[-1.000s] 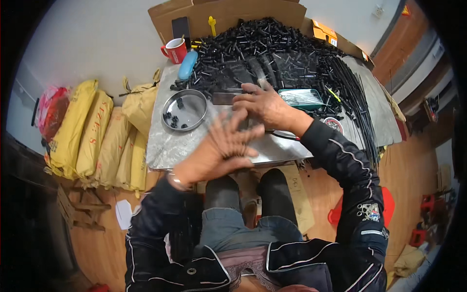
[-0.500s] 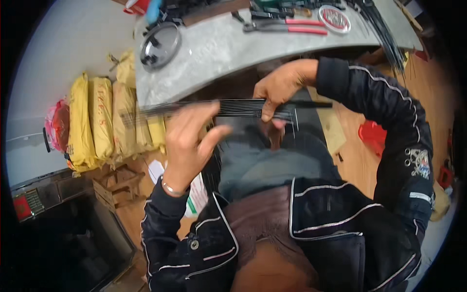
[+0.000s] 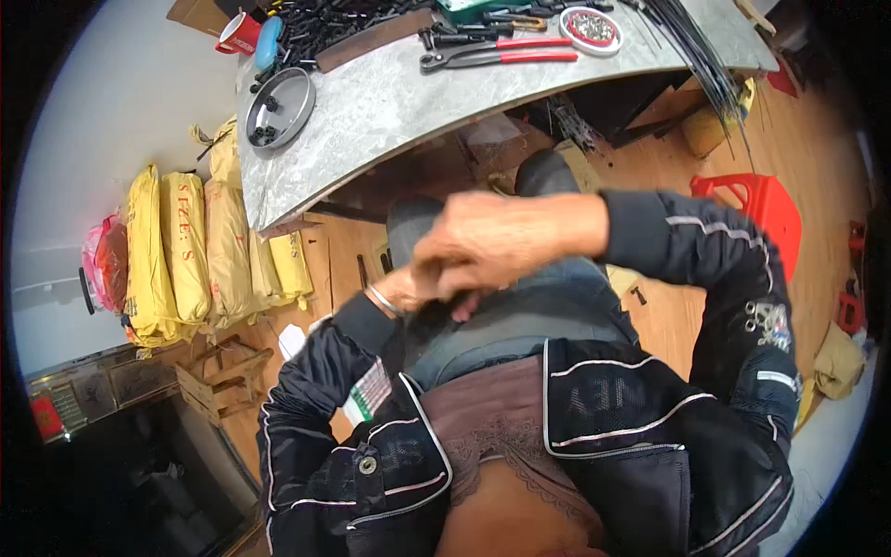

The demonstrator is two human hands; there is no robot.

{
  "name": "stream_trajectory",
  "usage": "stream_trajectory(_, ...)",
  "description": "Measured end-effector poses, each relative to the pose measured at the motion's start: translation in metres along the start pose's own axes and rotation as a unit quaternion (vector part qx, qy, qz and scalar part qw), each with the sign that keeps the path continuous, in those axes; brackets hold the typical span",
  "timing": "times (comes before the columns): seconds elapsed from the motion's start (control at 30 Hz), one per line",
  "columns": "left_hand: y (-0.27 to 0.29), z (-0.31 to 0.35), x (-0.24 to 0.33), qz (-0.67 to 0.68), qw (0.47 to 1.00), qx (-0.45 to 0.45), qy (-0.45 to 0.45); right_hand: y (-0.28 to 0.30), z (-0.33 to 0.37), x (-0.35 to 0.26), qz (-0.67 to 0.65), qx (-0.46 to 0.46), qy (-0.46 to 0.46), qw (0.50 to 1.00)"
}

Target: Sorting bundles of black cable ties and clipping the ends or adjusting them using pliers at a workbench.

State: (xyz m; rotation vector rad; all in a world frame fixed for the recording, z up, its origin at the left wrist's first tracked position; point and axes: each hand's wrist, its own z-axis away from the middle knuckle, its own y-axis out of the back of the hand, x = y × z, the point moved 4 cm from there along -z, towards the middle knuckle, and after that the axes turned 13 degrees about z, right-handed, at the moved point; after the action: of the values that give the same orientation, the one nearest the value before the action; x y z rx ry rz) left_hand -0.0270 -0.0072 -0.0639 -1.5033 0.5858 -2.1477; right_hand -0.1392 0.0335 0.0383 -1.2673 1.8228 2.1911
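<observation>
Over my lap, my right hand (image 3: 501, 232) is blurred by motion and crosses in front of my left hand (image 3: 401, 288), hiding most of its fingers. The hands are close together, and their fingers cannot be made out clearly. Whether either one holds anything is hidden. Below them lie my dark trousers (image 3: 520, 320). On the grey table (image 3: 399, 107) ahead are pincers with red handles (image 3: 538, 58), a round white dish (image 3: 614, 33) of small metal pieces, and a shallow grey tray (image 3: 307, 93) with a few black pieces in it.
Many black parts (image 3: 325, 32) lie along the table's far side, near a red mug (image 3: 241, 33). A bundle of thin black rods (image 3: 701, 60) overhangs its right end. Yellow sacks (image 3: 183, 246) and a wooden stool (image 3: 218, 376) stand left, a red plastic stool (image 3: 780, 218) right.
The bundle of thin black rods between my hands no longer shows. Both hands have come together, lower and nearer my body, the right one moving left across the left. The view has shifted slightly.
</observation>
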Motion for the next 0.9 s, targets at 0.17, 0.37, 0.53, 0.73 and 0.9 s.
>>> stream_trajectory(0.17,-0.012,-0.034,0.127,-0.094,0.993,0.068,-0.006,-0.04,0.029,0.012,-0.151,-0.057,-0.043,0.986)
stream_trajectory(0.37,-0.038,-0.065,0.138,-0.083,0.957,0.088,-0.262,-0.118,0.05,0.132,-0.02,0.148,-0.23,0.962)
stream_trajectory(0.53,0.016,-0.074,0.02,0.007,0.941,0.176,-0.29,-0.215,0.053,0.146,-0.392,-0.144,-0.316,0.852)
stream_trajectory(0.73,0.006,-0.026,-0.01,0.037,0.923,0.228,-0.308,-0.225,0.049,0.118,-0.211,-0.191,-0.278,0.918)
stream_trajectory(0.9,-0.009,-0.028,-0.014,0.009,0.931,0.206,-0.303,-0.223,0.052,0.096,-0.231,-0.243,-0.16,0.928)
